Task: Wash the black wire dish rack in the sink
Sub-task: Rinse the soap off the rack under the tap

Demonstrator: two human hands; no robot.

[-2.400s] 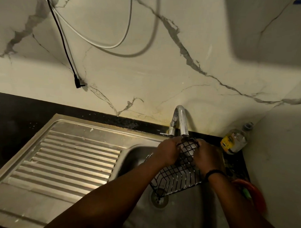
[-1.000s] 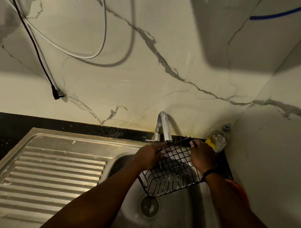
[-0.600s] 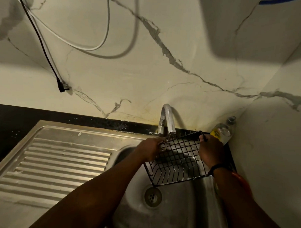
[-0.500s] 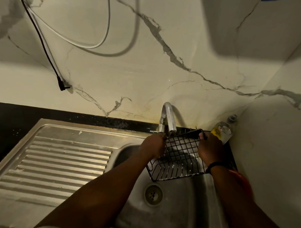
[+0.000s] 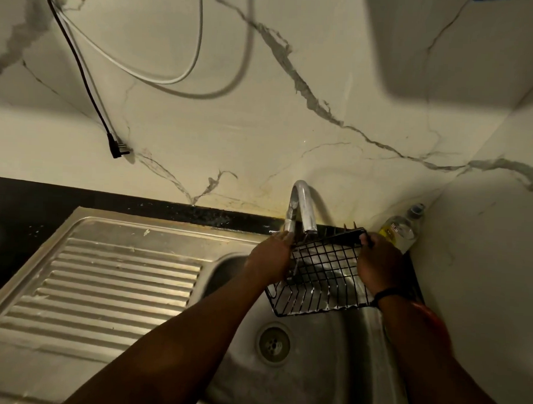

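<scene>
Both hands hold the black wire dish rack [image 5: 323,279] tilted above the sink [image 5: 298,369] basin's back edge, just under the faucet [image 5: 301,206], likely so water runs through it. Left hand [image 5: 271,258] and right hand [image 5: 379,261] fingers curl round opposite sides.

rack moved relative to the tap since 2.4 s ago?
Yes. The black wire dish rack has opened out toward the bottle; its far edge now reaches right, past the tap.

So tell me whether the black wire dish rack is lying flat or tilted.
Tilted: the black wire dish rack is held above the steel sink, far edge raised.
</scene>
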